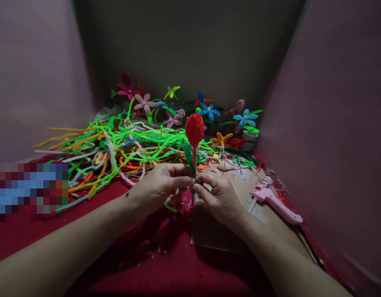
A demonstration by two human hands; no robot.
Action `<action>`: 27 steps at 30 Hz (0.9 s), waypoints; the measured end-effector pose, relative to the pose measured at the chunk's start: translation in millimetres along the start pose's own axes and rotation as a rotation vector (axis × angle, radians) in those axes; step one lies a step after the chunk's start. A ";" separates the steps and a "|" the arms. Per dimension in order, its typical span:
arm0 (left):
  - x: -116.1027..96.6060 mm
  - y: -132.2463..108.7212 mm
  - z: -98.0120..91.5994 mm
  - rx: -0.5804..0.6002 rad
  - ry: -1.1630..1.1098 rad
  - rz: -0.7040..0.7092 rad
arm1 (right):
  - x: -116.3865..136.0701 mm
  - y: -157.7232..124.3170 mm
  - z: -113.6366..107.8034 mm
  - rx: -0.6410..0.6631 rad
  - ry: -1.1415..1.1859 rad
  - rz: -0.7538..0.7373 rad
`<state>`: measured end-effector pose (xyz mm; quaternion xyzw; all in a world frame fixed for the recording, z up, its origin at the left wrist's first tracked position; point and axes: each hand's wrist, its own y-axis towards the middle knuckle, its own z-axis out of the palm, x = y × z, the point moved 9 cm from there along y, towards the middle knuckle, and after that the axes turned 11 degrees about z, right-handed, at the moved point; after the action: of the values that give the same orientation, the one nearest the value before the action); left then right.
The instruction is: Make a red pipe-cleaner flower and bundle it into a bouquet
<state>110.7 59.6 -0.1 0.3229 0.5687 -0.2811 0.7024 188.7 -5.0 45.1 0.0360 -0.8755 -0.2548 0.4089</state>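
Red cloth [178,272] covers the table, with a dull grey wall behind and pinkish panels closing in on both sides. Near the middle of the table, the left hand [161,183] and the right hand [219,194] meet around the lower stem of a pipe-cleaner flower [194,132]. The fingers of both hands are pinched together on the stem, thumb against fingertips, and the two hands almost touch. The flower stands nearly upright, its long axis vertical. Its oval red head points up and slightly away from the person, and the foot of the stem is hidden between the fingers. A narrow green leaf [188,156] rises along the stem's left side, just below the head.

Behind the hands lies a loose pile of pipe cleaners [125,144], mostly bright green, with orange and white mixed in. Finished flowers [209,110] in several colours stand along the wall. Under the right hand is a sheet of cardboard [215,235], and a pink glue gun [275,202] rests on it to the right.
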 end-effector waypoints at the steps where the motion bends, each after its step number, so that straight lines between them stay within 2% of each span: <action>1: 0.2 -0.7 1.7 0.001 0.024 0.016 | -3.6 0.5 2.5 0.035 0.042 0.048; 5: -2.1 -2.6 -0.4 -0.091 0.038 0.055 | -21.1 -0.5 14.6 0.185 0.296 0.308; 7: -4.0 -2.7 -2.3 -0.131 0.042 0.075 | -23.6 -1.0 19.0 0.233 0.426 0.379; 11: -6.6 -1.8 -8.1 -0.205 0.007 0.136 | -19.2 -0.5 27.1 0.318 0.570 0.376; 15: -4.1 -1.2 -9.3 -0.217 -0.031 0.152 | -20.2 -3.9 35.3 0.356 0.610 0.352; 21: -15.6 -5.7 -9.1 -0.297 -0.074 0.193 | -19.1 -6.0 31.6 0.304 0.387 0.309; 24: -18.8 -7.4 -8.9 -0.333 -0.107 0.199 | -10.4 -5.2 25.0 0.246 0.221 0.201; 27: -19.2 -6.9 -6.8 -0.305 -0.107 0.230 | -1.1 -6.6 19.1 0.155 0.062 0.073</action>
<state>97.5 61.0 16.9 0.2601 0.5259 -0.1263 0.7999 174.4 -2.4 30.9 0.0434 -0.8803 -0.1701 0.4408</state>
